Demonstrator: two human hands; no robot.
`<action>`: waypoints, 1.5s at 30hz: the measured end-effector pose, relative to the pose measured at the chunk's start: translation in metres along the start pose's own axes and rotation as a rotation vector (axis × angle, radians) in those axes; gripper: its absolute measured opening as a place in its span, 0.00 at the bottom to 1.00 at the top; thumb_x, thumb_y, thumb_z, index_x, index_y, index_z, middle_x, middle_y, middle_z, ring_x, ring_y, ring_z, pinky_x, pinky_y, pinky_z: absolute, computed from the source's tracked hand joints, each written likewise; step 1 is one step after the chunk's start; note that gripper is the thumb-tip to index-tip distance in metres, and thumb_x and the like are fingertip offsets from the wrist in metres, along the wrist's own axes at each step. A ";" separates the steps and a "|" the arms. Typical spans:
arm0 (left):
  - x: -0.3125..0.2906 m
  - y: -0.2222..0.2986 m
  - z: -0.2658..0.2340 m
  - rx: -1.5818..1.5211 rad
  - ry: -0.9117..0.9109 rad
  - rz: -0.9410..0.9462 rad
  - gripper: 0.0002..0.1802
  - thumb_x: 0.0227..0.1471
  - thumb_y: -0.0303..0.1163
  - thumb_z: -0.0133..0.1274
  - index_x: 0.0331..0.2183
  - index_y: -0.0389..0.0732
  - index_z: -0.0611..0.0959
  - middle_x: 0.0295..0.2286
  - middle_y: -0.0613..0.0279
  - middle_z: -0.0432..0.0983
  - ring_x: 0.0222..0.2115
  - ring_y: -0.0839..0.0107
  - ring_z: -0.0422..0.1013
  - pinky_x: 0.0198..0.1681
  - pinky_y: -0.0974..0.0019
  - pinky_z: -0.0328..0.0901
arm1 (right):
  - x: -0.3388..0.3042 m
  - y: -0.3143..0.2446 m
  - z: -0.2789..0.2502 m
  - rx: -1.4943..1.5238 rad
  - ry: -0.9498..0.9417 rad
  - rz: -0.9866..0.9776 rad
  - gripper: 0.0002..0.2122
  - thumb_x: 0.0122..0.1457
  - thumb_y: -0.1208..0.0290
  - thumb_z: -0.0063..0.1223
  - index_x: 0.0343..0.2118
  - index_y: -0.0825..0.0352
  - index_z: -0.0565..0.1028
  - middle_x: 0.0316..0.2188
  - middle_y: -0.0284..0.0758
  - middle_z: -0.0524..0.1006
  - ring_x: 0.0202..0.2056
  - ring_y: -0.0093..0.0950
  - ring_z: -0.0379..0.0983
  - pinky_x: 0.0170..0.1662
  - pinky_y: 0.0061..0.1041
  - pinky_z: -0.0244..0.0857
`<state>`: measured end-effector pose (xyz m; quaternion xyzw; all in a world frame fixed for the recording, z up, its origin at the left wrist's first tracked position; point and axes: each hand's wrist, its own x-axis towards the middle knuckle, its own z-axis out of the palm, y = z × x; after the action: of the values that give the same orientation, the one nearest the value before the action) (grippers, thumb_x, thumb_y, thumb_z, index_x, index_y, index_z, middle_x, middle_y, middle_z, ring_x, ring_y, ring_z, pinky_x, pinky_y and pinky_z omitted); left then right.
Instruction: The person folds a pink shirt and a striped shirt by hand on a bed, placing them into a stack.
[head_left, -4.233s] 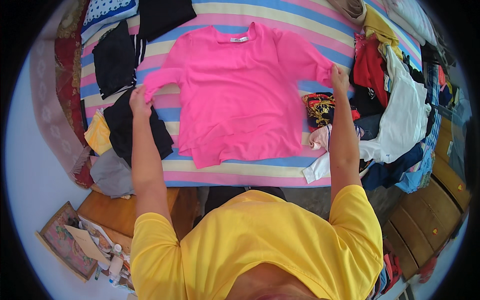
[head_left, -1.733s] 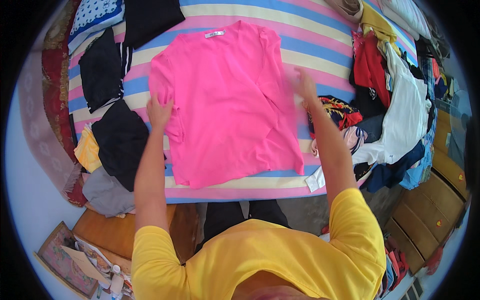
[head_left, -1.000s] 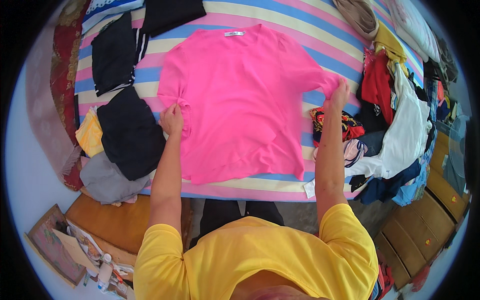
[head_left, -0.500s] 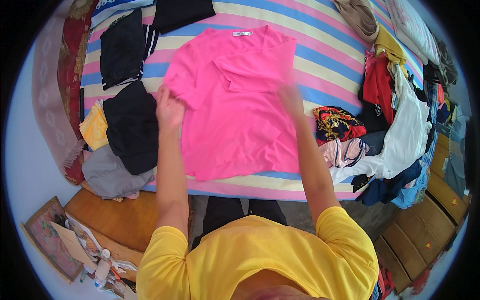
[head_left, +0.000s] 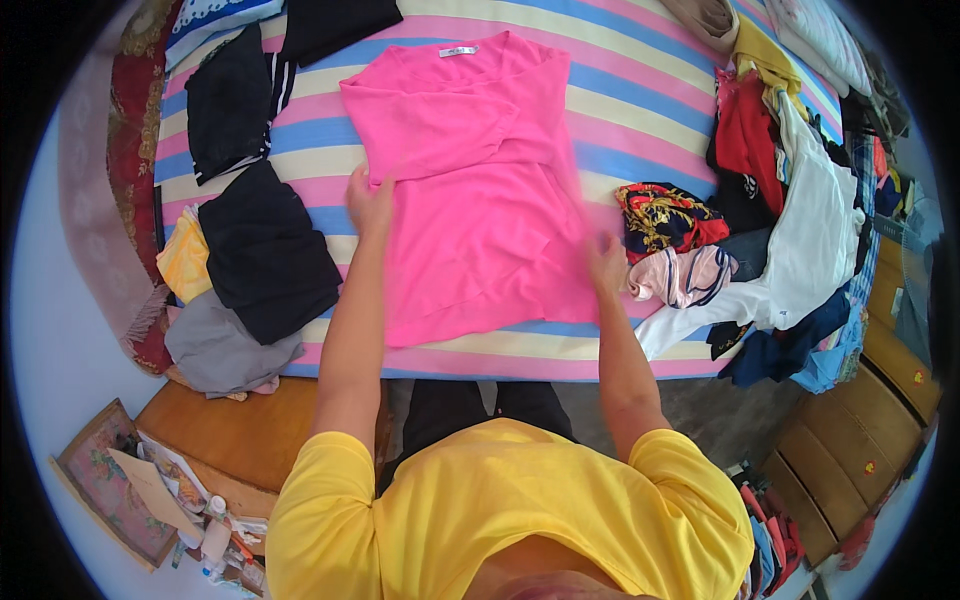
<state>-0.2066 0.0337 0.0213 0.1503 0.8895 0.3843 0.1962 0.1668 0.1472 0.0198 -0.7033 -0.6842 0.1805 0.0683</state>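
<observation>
A pink short-sleeved shirt (head_left: 480, 230) lies spread on the striped bed sheet, its neckline away from me. Both sleeves are turned inward across its upper part, and the left one lies on top. At the left edge, by the folded sleeve, my left hand (head_left: 368, 208) is closed with its fingers on the fabric. Beside the lower right edge is my right hand (head_left: 606, 265), smeared by motion. Its fingers are too blurred to show whether they grip the cloth. That side of the shirt is blurred too.
Folded black garments (head_left: 270, 250) and a grey one (head_left: 232, 345) lie on the left. On the right is a loose heap with a patterned cloth (head_left: 668, 215), a red garment (head_left: 748, 140) and white clothing (head_left: 812, 220). A wooden dresser (head_left: 850, 450) stands lower right.
The left sleeve has been folded inward over the other one. My left hand has shifted slightly right, and my right hand has come down along the shirt's right edge.
</observation>
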 end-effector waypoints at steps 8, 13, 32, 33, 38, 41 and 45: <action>-0.149 -0.156 -0.094 0.294 -0.255 -0.364 0.33 0.37 0.43 0.60 0.42 0.32 0.70 0.36 0.51 0.72 0.36 0.62 0.69 0.39 0.63 0.63 | -0.043 0.040 -0.004 0.290 -0.555 0.210 0.19 0.45 0.60 0.56 0.36 0.70 0.72 0.31 0.41 0.75 0.27 0.29 0.73 0.33 0.25 0.65; -0.172 -0.159 -0.100 -0.471 -0.489 -0.875 0.16 0.40 0.26 0.54 0.36 0.35 0.75 0.26 0.63 0.72 0.26 0.74 0.68 0.30 0.70 0.64 | -0.063 0.085 0.004 0.627 -0.735 0.488 0.12 0.48 0.70 0.49 0.35 0.70 0.71 0.25 0.39 0.72 0.23 0.31 0.72 0.22 0.32 0.68; -0.215 -0.145 -0.154 0.301 -0.929 -0.613 0.14 0.39 0.38 0.54 0.30 0.40 0.79 0.21 0.61 0.74 0.23 0.67 0.70 0.27 0.62 0.64 | -0.095 0.142 -0.031 -0.050 -0.547 0.127 0.14 0.46 0.70 0.46 0.37 0.67 0.72 0.28 0.45 0.75 0.29 0.40 0.72 0.36 0.33 0.65; -0.205 -0.140 -0.148 0.454 -0.994 -0.352 0.15 0.39 0.41 0.54 0.27 0.39 0.79 0.19 0.58 0.74 0.22 0.65 0.71 0.27 0.62 0.63 | -0.087 0.124 -0.033 -0.120 -0.475 -0.024 0.13 0.46 0.67 0.47 0.35 0.66 0.72 0.27 0.45 0.75 0.30 0.41 0.72 0.36 0.32 0.64; -0.142 -0.100 -0.093 0.360 -0.715 -0.067 0.17 0.40 0.42 0.55 0.24 0.37 0.77 0.19 0.55 0.74 0.22 0.64 0.71 0.27 0.63 0.63 | -0.049 0.024 -0.020 0.111 -0.138 -0.247 0.10 0.47 0.69 0.48 0.32 0.65 0.72 0.25 0.44 0.74 0.29 0.44 0.70 0.34 0.37 0.64; -0.108 -0.058 -0.051 0.175 -0.586 0.007 0.17 0.38 0.38 0.56 0.32 0.40 0.78 0.25 0.52 0.74 0.28 0.58 0.72 0.34 0.61 0.65 | -0.033 -0.030 0.011 0.169 -0.260 -0.317 0.11 0.46 0.71 0.49 0.34 0.64 0.71 0.28 0.42 0.73 0.32 0.42 0.69 0.36 0.37 0.63; -0.107 0.005 0.019 0.364 -0.556 0.553 0.29 0.37 0.32 0.56 0.46 0.44 0.69 0.45 0.56 0.64 0.46 0.54 0.61 0.48 0.57 0.59 | -0.030 -0.089 0.047 0.044 -0.248 -0.716 0.17 0.43 0.72 0.51 0.40 0.63 0.69 0.40 0.39 0.69 0.42 0.40 0.64 0.40 0.38 0.60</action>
<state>-0.1032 0.0047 0.0381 0.5132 0.7823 0.2040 0.2882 0.0671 0.1151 0.0114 -0.3907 -0.8857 0.2437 0.0587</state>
